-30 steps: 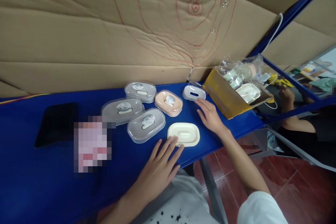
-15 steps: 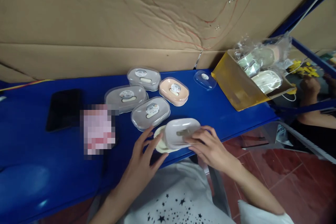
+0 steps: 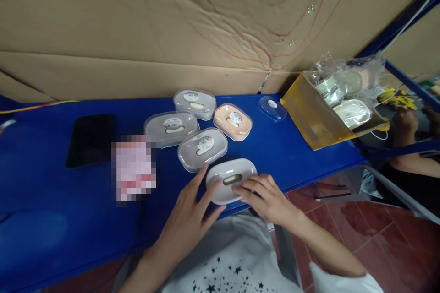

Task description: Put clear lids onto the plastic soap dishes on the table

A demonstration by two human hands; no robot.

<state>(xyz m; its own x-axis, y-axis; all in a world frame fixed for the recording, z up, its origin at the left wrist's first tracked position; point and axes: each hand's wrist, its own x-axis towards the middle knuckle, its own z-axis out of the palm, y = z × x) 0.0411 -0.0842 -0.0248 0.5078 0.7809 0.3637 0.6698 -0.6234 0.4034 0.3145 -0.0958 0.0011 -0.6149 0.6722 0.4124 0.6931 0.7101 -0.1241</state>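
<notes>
A pale grey soap dish (image 3: 220, 194) with a slot in its middle lies at the front edge of the blue table, its tray covering the cream base. My right hand (image 3: 266, 194) grips the tray's right side, fingers over the rim. At the left rim rests my left hand (image 3: 192, 203), open, its fingers spread. Just behind is a grey soap dish (image 3: 187, 153) under a clear lid with a round label. A peach soap dish (image 3: 237, 128) sits to its right, also lidded. Two more lidded grey dishes (image 3: 156, 128) (image 3: 206, 107) stand further back.
A loose clear lid (image 3: 271, 111) lies near a yellow-taped cardboard box (image 3: 302, 119) of bagged dishes. On the left are a dark tablet-like slab (image 3: 91, 142) and a blurred pink item (image 3: 134, 169). Another person's hand (image 3: 405, 121) is at far right, beyond a blue frame.
My right hand has brought the grey tray left and down onto the cream base, which is now covered. My left hand stays beside it. The view has shifted slightly.
</notes>
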